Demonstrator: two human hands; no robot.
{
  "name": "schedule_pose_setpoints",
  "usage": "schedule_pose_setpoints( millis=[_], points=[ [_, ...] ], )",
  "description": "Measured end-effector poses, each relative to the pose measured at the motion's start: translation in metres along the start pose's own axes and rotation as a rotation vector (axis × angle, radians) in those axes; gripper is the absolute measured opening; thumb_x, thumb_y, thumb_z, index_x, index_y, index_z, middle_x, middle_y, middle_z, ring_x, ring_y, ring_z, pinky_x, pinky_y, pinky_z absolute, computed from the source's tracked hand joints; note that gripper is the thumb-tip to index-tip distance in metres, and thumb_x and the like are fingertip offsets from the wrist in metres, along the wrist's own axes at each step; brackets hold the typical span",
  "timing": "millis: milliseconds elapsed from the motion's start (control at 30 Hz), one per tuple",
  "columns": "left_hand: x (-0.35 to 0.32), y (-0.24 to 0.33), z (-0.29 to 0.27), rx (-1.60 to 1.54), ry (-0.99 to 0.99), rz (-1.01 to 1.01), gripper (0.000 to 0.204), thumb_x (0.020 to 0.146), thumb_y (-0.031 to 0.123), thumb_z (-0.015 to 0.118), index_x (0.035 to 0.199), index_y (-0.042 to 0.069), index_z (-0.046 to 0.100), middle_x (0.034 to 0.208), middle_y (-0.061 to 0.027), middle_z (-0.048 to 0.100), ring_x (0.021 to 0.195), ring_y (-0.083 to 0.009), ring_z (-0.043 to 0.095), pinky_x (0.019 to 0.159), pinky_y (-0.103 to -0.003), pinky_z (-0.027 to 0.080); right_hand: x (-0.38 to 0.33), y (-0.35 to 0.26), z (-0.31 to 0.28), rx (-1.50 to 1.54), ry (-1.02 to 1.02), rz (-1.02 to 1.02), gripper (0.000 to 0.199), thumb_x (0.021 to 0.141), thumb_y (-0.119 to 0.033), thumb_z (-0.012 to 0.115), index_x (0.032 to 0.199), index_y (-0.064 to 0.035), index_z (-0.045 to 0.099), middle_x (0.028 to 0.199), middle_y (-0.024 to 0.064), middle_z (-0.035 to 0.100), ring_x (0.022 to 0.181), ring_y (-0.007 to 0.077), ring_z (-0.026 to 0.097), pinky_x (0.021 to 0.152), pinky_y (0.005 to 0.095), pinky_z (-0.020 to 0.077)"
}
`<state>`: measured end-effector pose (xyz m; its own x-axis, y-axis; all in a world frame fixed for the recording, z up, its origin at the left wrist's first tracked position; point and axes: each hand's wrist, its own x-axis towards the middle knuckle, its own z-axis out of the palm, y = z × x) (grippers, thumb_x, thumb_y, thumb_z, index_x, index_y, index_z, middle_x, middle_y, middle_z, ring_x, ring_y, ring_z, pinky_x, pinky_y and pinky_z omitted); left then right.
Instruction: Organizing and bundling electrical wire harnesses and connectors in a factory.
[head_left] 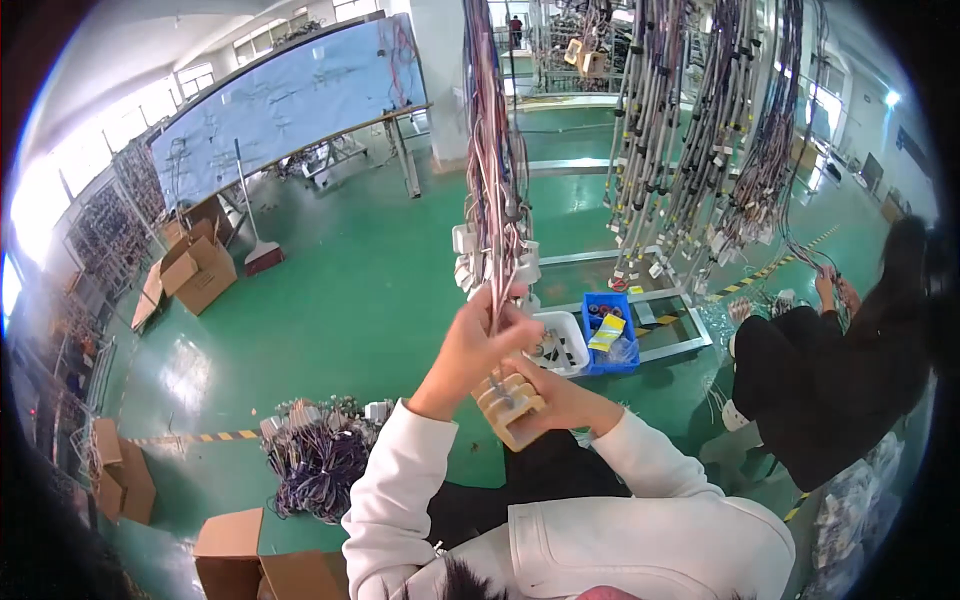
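While seated low over green floor, left hand raised and pinched shut round thin wires pulled from hanging harness bundle. Wires run straight up from fingers into bundle, w/ white connectors dangling just above hand. Right hand lower, closed round beige connector block, thumb on top, block tilted & touching underside of left hand. Both sleeves white, forearms coming in from lower edge.

Just behind hands: white basket on floor, blue bin right beside it w/ yellow item inside. Both next to metal frame base of rack. More harness bundles hanging from rack at upper right, grey & purple, tagged w/ small white and yellow labels.

Right side: another person in dark clothes crouched, their hands up at lower ends of a hanging bundle; well apart from wearer's hands.

Lower left: heap of purple-black wire looms on floor, near left elbow. Cardboard boxes at bottom left, more open boxes further off by broom. Long blue assembly board tilted on stand at back left. Yellow-black floor tape beside loom heap.
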<state>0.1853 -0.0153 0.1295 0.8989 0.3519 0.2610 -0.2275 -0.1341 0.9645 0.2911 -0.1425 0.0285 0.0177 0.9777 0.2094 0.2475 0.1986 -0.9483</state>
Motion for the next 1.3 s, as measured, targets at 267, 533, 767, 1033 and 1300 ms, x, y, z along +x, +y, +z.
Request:
schedule_pose_setpoints(
  millis=[267, 533, 767, 1033, 1300],
  points=[
    [0.030, 0.062, -0.069, -0.520, -0.010, -0.164, 0.021, 0.097, 0.023, 0.050, 0.104, 0.004, 0.054, 0.063, 0.0081, 0.031, 0.047, -0.0042, 0.028, 0.043, -0.020, 0.026, 0.023, 0.005, 0.022, 0.178, -0.084, -0.160, 0.072, 0.073, -0.009, 0.078, 0.130, -0.0077, 0.033, 0.118, 0.0059, 0.049, 0.107, 0.0183, 0.053, 0.092, 0.0316, 0.0446],
    [0.000, 0.112, -0.146, -0.166, 0.147, -0.209, 0.025, 0.101, 0.030, 0.042, 0.086, 0.011, 0.049, 0.059, 0.0095, 0.027, 0.045, -0.0018, 0.020, 0.040, -0.020, 0.016, 0.055, -0.044, 0.011, -0.138, -0.223, -0.293, 0.104, 0.068, -0.034, 0.083, 0.146, -0.0078, 0.019, 0.145, 0.0151, 0.032, 0.130, 0.0268, 0.037, 0.107, 0.0402, 0.0332],
    [-0.010, 0.128, -0.168, -0.040, 0.187, -0.253, 0.028, 0.100, 0.033, 0.044, 0.086, 0.009, 0.048, 0.060, 0.0092, 0.028, 0.046, -0.0016, 0.020, 0.041, -0.020, 0.016, 0.143, -0.107, -0.057, 0.235, 0.322, -0.303, 0.039, 0.088, -0.029, 0.065, 0.111, 0.0026, 0.061, 0.094, 0.0055, 0.068, 0.070, 0.0089, 0.059, 0.065, 0.0219, 0.0480],
    [0.016, 0.118, -0.224, 0.047, 0.270, -0.409, 0.027, 0.100, 0.031, 0.045, 0.085, 0.008, 0.050, 0.061, 0.0083, 0.034, 0.049, -0.0014, 0.024, 0.042, -0.019, 0.018, 0.267, -0.124, -0.046, 0.160, 0.159, -0.271, 0.024, 0.094, -0.027, 0.055, 0.086, -0.0043, 0.061, 0.069, 0.0015, 0.060, 0.054, 0.0075, 0.047, 0.051, 0.0227, 0.0383],
    [0.053, 0.150, -0.277, 0.148, 0.142, -0.485, 0.026, 0.099, 0.026, 0.046, 0.082, 0.008, 0.053, 0.060, 0.0072, 0.034, 0.050, -0.0028, 0.027, 0.044, -0.021, 0.021, 0.235, -0.227, -0.128, -0.171, 0.516, -0.401, 0.025, 0.100, -0.021, 0.046, 0.101, 0.0007, 0.057, 0.060, 0.0004, 0.049, 0.055, 0.0082, 0.046, 0.053, 0.0226, 0.0366]
  ],
)
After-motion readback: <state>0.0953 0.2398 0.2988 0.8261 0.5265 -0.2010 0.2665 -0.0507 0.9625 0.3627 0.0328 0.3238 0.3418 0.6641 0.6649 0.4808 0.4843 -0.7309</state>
